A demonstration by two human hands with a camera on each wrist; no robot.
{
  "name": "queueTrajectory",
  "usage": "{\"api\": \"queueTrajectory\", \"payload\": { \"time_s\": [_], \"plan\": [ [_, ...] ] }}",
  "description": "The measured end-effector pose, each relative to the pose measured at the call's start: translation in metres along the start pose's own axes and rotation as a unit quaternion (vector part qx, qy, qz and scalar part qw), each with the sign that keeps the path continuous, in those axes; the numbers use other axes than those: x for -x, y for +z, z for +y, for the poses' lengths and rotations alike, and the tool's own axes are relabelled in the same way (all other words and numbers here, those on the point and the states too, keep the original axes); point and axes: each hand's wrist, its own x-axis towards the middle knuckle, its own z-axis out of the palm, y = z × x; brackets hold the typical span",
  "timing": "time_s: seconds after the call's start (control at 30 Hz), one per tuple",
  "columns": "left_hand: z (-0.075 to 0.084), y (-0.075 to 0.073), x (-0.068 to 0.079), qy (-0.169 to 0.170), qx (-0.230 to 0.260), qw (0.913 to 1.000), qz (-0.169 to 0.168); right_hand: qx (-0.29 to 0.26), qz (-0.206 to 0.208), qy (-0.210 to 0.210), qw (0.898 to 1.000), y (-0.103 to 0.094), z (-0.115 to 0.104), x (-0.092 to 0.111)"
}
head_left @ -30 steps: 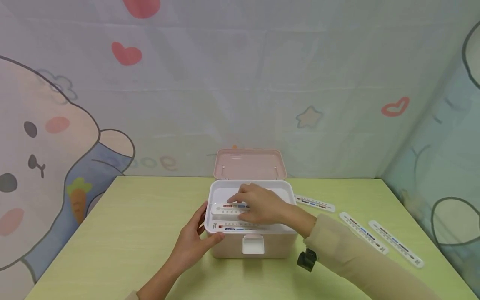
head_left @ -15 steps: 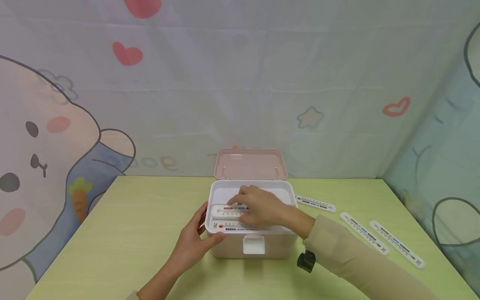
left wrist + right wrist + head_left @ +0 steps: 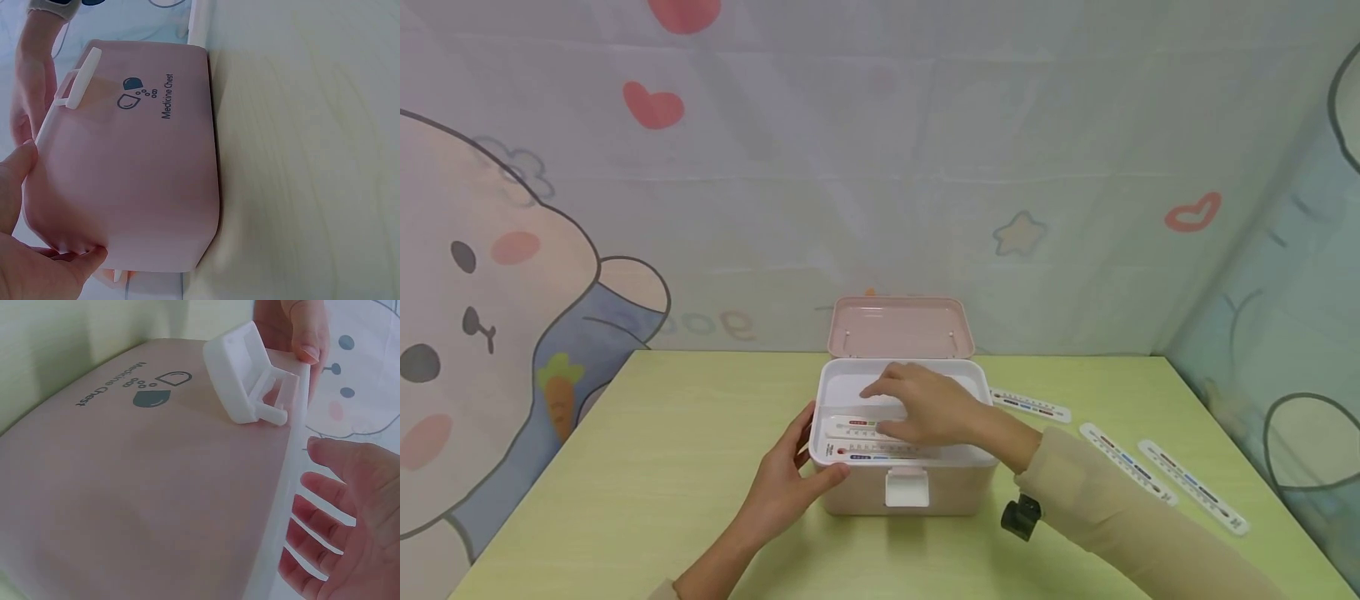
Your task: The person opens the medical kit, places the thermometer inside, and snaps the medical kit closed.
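A pink medicine chest (image 3: pixel 857 493) stands on the table, its lid (image 3: pixel 900 329) raised at the back. Inside its white tray (image 3: pixel 850 375) lie two flat white thermometer strips, a rear one (image 3: pixel 848 427) and a front one (image 3: pixel 880 452). My left hand (image 3: pixel 778 483) grips the chest's left front corner, thumb at the rim and fingers along the side. Over the tray hovers my right hand (image 3: pixel 928 404), fingers spread and holding nothing, partly covering the strips. In the right wrist view its fingers (image 3: pixel 325 519) are loosely bent beside the tray's edge.
Three more thermometer strips lie on the table to the right: one by the chest (image 3: pixel 1033 406), one in the middle (image 3: pixel 1127 464), one farthest right (image 3: pixel 1193 487). A white latch (image 3: pixel 907 490) hangs at the chest's front. A printed curtain (image 3: pixel 925 167) backs the table.
The rear strip has been lowered into the tray and let go. My right hand has opened and lifted slightly off it. My left hand stays on the chest.
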Motion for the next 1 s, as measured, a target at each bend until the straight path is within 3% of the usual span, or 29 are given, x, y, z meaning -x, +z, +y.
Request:
{"api": "queueTrajectory", "payload": {
  "time_s": [0.53,1.0],
  "plan": [
    [-0.001,0.001,0.001,0.001,-0.006,1.0000,0.006,-0.007,0.036,0.004,0.999,-0.004,-0.004,0.022],
    [-0.001,0.003,0.000,-0.016,0.000,0.9998,0.008,0.011,0.128,-0.032,0.991,-0.022,0.021,0.051]
  ]
}}
